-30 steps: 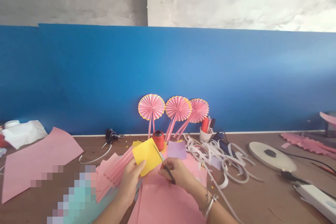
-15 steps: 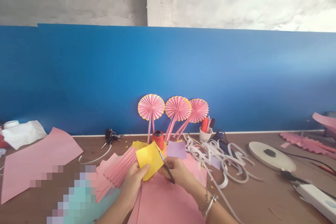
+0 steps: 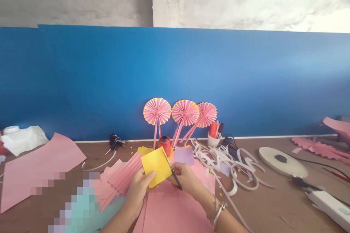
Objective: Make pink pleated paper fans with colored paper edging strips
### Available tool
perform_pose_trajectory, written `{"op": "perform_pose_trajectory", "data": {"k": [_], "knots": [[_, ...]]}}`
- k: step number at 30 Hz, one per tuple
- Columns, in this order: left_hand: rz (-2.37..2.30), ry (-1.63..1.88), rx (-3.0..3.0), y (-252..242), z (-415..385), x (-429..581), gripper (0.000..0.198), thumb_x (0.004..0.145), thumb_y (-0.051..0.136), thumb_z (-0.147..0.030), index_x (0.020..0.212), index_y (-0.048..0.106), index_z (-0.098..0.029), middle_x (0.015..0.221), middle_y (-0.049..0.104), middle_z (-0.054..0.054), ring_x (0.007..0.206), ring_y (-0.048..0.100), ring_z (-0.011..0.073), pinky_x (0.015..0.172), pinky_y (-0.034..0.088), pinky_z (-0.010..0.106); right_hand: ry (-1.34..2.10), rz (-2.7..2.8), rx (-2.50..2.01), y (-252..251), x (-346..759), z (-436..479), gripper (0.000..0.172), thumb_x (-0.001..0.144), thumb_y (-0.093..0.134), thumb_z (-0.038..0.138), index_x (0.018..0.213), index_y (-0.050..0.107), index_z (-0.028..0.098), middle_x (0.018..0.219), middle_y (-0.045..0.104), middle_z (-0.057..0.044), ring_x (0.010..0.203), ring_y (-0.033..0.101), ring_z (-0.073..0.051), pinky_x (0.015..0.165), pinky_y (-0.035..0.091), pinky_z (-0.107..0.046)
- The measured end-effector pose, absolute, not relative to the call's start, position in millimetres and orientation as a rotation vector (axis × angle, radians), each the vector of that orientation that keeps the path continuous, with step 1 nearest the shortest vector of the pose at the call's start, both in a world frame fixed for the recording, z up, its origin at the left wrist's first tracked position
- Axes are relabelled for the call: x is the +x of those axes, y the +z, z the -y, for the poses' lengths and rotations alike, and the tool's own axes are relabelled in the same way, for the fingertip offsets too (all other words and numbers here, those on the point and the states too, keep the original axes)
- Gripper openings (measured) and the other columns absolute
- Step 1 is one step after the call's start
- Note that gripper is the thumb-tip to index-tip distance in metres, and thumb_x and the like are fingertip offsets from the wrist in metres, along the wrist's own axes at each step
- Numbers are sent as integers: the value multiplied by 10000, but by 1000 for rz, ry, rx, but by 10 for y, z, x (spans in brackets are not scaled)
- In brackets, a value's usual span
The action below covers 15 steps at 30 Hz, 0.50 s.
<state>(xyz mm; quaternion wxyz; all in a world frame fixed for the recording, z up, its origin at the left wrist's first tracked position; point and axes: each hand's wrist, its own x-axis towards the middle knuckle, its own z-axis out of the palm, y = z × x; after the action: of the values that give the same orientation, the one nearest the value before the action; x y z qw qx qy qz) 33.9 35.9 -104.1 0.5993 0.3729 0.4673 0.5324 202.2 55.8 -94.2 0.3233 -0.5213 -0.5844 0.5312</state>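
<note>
My left hand [image 3: 139, 185] pinches the lower left corner of a square of yellow paper [image 3: 155, 166], thumb on top. My right hand [image 3: 184, 179] is closed round the dark handles of scissors [image 3: 176, 178], whose blades lie along the paper's right edge. Under both hands is a stack of pink paper [image 3: 175, 209]. Pleated pink paper [image 3: 126, 174] lies left of the yellow square. Just behind it stand a red roll [image 3: 164, 143] and a purple paper piece [image 3: 184, 155].
Three pink pleated fans [image 3: 157, 111] lean against the blue panel [image 3: 175, 65]. Right of centre are a white cup of pens [image 3: 213, 139] and tangled white strips [image 3: 232, 167]. Farther right lie a round cream lid [image 3: 283, 162] and a white power strip [image 3: 330, 209]. Keys [image 3: 117, 141] are at the left.
The scissor blades have closed further along the yellow paper's right edge. My left hand has hardly moved.
</note>
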Motion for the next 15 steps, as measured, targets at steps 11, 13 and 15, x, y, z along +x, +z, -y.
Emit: {"op": "perform_pose_trajectory", "data": {"k": [11,13,15], "knots": [[-1062,1204,868,-1047,-355,329,504,592,751,-470,969,656,-148,921,721,102,817,667,251,613,510,293,1401,1542,-1352,-915,2017,-544,313,632,721,399,703,513,175,465,491,72,429,440,-78,427,317,-183],[-1057,1202,869,-1052,-357,325,509,590,753,-471,969,657,-145,922,721,107,812,669,255,612,510,296,1398,1542,-1356,-918,2015,-547,317,628,723,400,698,512,174,463,486,75,426,430,-74,426,316,-182],[-1054,1198,867,-1060,-360,320,511,596,752,-468,975,655,-141,927,720,110,810,671,256,614,511,298,1403,1536,-1352,-921,2013,-550,318,627,724,399,699,513,173,467,486,76,425,421,-70,426,312,-182]]}}
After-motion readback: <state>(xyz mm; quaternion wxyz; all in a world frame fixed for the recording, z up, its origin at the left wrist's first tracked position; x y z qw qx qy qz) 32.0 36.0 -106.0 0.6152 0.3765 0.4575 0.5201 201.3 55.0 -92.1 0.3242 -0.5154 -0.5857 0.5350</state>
